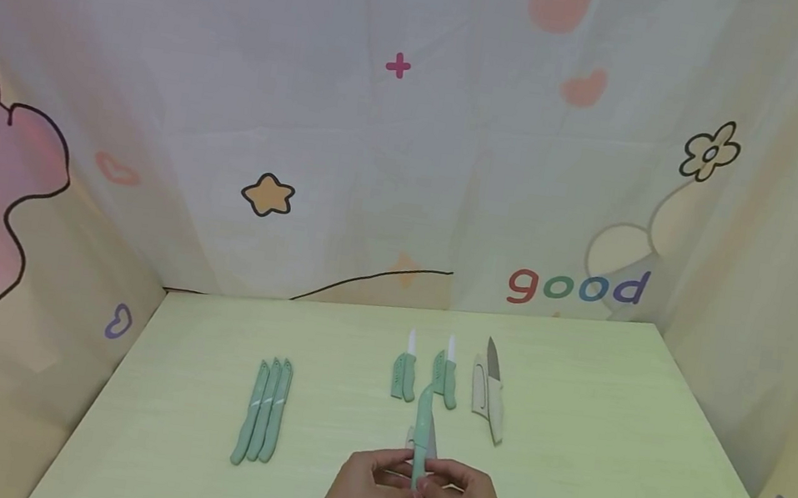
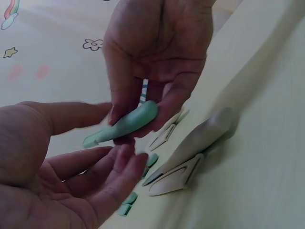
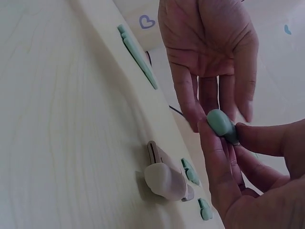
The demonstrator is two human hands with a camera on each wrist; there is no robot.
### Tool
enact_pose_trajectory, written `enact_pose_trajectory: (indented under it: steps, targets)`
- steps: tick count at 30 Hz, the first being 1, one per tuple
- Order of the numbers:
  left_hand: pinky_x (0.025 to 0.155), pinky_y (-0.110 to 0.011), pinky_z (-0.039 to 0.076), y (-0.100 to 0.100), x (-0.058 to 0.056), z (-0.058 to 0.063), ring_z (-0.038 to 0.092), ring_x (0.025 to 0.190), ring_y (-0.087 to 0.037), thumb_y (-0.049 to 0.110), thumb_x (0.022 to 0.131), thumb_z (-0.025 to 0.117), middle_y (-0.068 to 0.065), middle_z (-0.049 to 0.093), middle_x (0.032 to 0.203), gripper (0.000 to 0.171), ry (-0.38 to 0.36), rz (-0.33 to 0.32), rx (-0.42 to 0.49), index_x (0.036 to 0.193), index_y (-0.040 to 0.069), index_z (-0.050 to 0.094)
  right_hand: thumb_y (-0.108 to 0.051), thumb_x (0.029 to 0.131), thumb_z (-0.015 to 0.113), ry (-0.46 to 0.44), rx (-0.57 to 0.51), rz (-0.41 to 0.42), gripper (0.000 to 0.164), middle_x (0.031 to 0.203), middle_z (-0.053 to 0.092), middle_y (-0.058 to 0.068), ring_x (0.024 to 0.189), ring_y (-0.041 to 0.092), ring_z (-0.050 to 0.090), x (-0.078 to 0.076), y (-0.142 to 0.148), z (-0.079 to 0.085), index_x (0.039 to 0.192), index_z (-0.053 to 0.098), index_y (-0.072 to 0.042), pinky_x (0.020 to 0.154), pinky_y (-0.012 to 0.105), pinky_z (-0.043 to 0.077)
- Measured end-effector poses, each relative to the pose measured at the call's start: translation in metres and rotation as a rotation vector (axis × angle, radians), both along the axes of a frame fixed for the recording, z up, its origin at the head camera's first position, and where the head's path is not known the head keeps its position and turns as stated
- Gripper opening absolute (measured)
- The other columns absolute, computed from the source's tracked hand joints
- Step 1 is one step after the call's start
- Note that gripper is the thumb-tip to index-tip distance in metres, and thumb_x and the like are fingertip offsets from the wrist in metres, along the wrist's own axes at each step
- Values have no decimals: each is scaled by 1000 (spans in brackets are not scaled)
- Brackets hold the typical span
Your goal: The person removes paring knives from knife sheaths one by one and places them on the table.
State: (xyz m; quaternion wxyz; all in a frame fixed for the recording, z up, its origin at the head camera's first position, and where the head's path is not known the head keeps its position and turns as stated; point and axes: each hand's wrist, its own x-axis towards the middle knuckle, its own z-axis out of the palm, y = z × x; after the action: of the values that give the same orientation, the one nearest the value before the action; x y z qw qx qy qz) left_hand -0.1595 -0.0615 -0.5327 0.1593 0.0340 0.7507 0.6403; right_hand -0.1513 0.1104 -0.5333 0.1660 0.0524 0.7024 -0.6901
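A green-handled knife in a green sheath [image 1: 424,421] stands over the table's near middle, sheath end away from me. My right hand [image 1: 460,497] pinches its handle [image 2: 136,119] between thumb and fingers. Around the same handle my left hand [image 1: 368,485] is spread, fingers fairly straight, the thumb tip close to the right thumb. Below both hands lies a white-handled knife [image 2: 195,143], its blade bare, with its white sheath [image 2: 176,179] alongside. The hands partly hide that pair in the head view.
Several more knives lie on the pale table [image 1: 608,445]. Three sheathed green knives [image 1: 262,412] sit side by side at left. Toward the back are two small green knives [image 1: 409,377] beside their sheaths, and a white-handled knife [image 1: 494,405] beside its sheath [image 1: 480,386]. Printed curtains [image 1: 383,138] enclose the table.
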Motion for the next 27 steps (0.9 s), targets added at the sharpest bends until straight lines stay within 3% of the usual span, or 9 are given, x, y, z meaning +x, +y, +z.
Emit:
enact_pose_trajectory:
  steps: [4,9,17,23,27]
  targets:
    - [78,-37,58,-4,-7,4,64,88,-15,25,87,72,-3,71,99,42,33,-21,-4,124,6,64,-9,89,67,10,8,2,35,88,63,8,77,22,66,1,1,-1,118,60,10,61,36,61]
    - [80,-35,59,-3,-21,10,65,90,-20,24,93,66,-10,69,104,33,51,56,94,119,4,65,-10,89,68,-5,8,6,37,89,65,7,77,22,65,5,3,0,118,59,11,62,35,61]
    - [76,-33,60,5,-40,8,68,81,-21,17,90,69,-11,70,97,29,54,141,139,114,1,67,-12,88,69,-14,-25,33,34,86,63,5,76,22,66,10,2,1,115,61,8,62,33,60]
    - [73,-35,61,11,-44,7,68,80,-24,7,86,70,-16,70,95,30,57,162,169,114,-4,66,-10,89,67,15,-76,57,34,87,64,6,80,30,68,10,3,-1,116,59,11,62,35,61]
    - [74,-40,61,13,-40,20,67,83,-29,2,85,69,-20,69,94,28,51,171,167,112,-8,65,-11,90,67,16,-79,63,36,91,68,8,81,30,67,9,5,-3,116,59,11,61,35,61]
